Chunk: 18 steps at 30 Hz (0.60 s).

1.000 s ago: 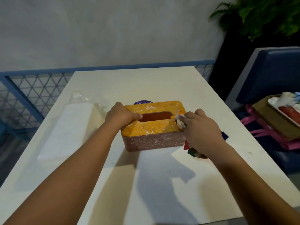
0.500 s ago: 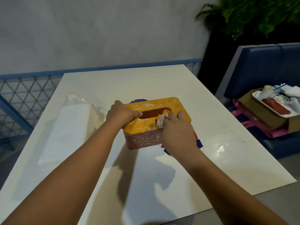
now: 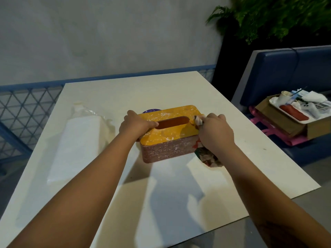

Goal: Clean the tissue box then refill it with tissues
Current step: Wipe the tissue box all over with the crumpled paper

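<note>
The tissue box has a dusty yellow lid with a dark slot and a speckled red-brown body. It sits mid-table. My left hand grips the lid's left end, thumb at the slot's edge. My right hand is shut on a patterned cloth, pressing a bunched part of it on the lid's right end while the rest hangs down by the box's right side. A plastic-wrapped pack of white tissues lies on the table to the left of the box.
The white table ends near a blue mesh railing at the left and back. A small purple thing peeks out behind the box. A blue bench at right holds a cardboard box with a cluttered tray.
My right hand slid the cloth from the middle of the lid, beside the slot, back to the right end. My left hand kept its hold. The camera view shifted slightly.
</note>
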Tool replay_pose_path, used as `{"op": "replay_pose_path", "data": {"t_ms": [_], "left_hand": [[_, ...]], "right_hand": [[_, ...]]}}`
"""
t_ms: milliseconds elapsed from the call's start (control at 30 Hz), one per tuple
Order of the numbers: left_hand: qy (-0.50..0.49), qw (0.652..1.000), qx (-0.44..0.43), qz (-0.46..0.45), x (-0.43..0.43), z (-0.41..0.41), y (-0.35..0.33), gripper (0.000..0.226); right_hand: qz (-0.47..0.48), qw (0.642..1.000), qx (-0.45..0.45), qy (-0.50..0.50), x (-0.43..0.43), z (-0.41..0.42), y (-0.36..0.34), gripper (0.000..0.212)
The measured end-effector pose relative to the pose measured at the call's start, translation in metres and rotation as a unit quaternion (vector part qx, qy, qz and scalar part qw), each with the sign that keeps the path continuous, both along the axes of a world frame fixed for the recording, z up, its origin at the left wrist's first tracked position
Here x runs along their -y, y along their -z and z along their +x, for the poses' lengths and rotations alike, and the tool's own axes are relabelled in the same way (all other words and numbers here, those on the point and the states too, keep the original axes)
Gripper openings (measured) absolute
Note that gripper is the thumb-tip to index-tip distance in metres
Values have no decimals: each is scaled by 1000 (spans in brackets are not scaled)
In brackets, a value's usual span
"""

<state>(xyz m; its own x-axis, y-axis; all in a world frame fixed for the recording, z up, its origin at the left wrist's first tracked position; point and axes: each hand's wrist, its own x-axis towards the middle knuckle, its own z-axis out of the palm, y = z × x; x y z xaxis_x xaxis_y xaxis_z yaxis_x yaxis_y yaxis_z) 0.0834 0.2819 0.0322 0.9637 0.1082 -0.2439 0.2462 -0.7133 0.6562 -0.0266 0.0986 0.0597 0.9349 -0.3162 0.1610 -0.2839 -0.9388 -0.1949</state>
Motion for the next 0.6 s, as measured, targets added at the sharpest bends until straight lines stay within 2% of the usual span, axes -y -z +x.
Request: {"op": "replay_pose_path", "data": {"t_ms": [267,467,600], "left_hand": [[-3,1000,5,1,1,-2,-1,91],[-10,1000,13,13,3,-2,0,92],[-8,1000,10,10,2,-1,1,94]], "right_hand": [[-80,992,-41,-88,-47,-2,-4,35],[-40,985,13,-170,-49,-7,8,33],[12,987,0,-158,-22,-9,3,41]]}}
